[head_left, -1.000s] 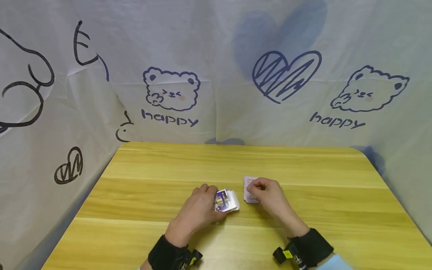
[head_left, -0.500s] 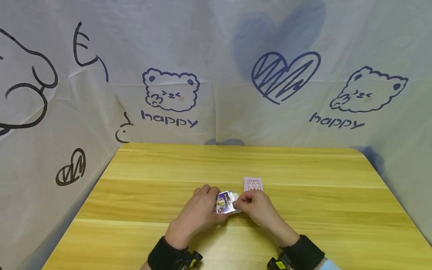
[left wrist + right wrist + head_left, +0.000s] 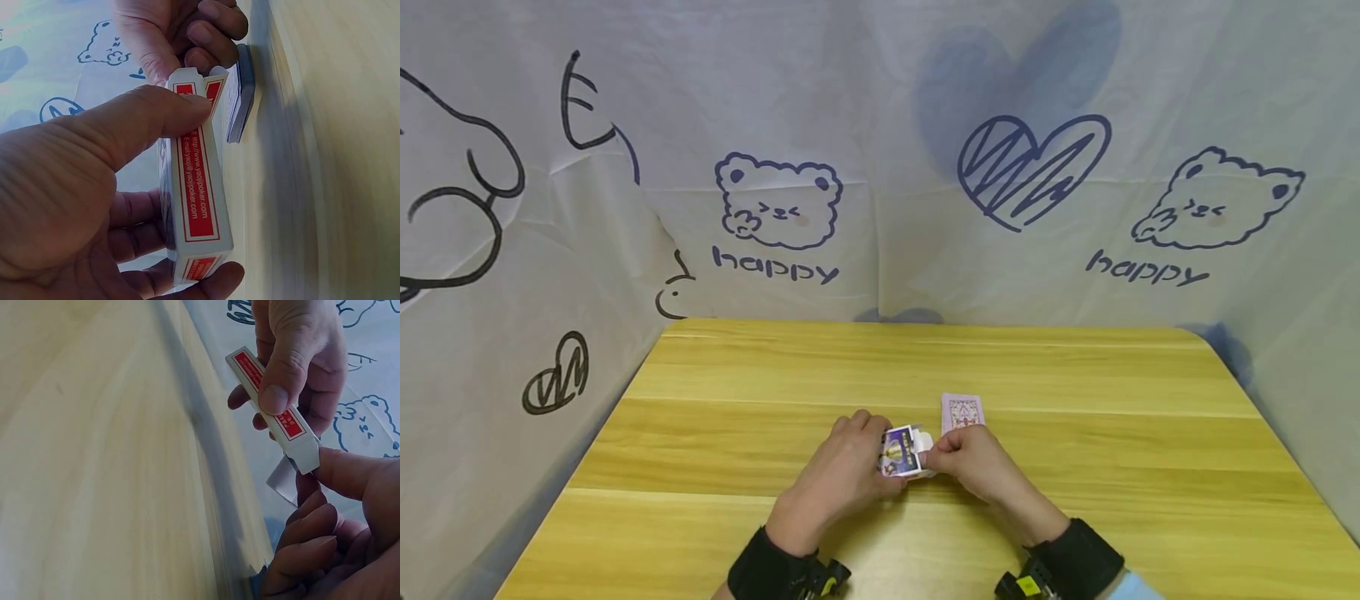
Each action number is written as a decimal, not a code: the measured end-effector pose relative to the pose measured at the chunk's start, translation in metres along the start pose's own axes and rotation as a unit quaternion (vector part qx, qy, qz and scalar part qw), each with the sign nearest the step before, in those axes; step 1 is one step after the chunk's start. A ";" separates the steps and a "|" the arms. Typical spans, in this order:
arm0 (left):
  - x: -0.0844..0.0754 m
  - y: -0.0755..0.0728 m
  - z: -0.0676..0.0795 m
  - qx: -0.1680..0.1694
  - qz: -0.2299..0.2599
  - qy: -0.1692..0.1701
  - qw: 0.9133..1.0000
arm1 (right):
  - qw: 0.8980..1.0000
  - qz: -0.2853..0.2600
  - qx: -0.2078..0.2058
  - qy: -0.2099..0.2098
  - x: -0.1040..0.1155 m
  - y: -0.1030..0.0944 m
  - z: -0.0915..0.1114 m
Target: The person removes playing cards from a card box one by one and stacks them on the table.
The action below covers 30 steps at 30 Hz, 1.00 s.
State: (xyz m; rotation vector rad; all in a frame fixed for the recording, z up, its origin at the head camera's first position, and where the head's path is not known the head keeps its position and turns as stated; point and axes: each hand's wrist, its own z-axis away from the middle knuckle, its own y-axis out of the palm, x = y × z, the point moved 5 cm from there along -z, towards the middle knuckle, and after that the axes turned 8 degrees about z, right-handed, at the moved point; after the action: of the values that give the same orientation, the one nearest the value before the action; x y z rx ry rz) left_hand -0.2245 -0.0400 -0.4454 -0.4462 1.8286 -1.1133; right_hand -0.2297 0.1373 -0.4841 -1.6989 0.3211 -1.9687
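My left hand [image 3: 842, 467] grips a playing-card box [image 3: 898, 452], thumb along its red-and-white narrow side and fingers beneath, in the left wrist view. The box has a purple printed face, and its open end points right. At that end, thumb and index finger of my right hand [image 3: 976, 465] pinch the edge of the opening, the other fingers curled. A white end flap [image 3: 282, 481] stands folded out beside them in the right wrist view. Just beyond the right hand a deck of cards [image 3: 962, 408] lies on the table, patterned back up, its near part hidden by that hand.
The wood-grain table [image 3: 737, 367] runs back to a white cloth [image 3: 910, 100] with drawn bears and hearts. Cloth also closes off the left and right sides. Each wrist wears a black band [image 3: 1078, 557] with a small camera.
My right hand has moved left from over the deck to the open end of the box, uncovering much of the deck. The left hand keeps its grip on the box, nearly still.
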 end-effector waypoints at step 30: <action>0.007 -0.010 -0.001 -0.004 -0.001 -0.055 0.998 | 0.994 -0.106 -0.016 0.025 0.001 -0.009 0.000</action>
State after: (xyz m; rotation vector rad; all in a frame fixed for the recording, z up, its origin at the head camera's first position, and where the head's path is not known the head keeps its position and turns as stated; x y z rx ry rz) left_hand -0.2300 -0.0496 -0.4403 -0.5042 1.7382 -1.0615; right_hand -0.2315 0.1449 -0.4788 -1.7683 0.1988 -2.1722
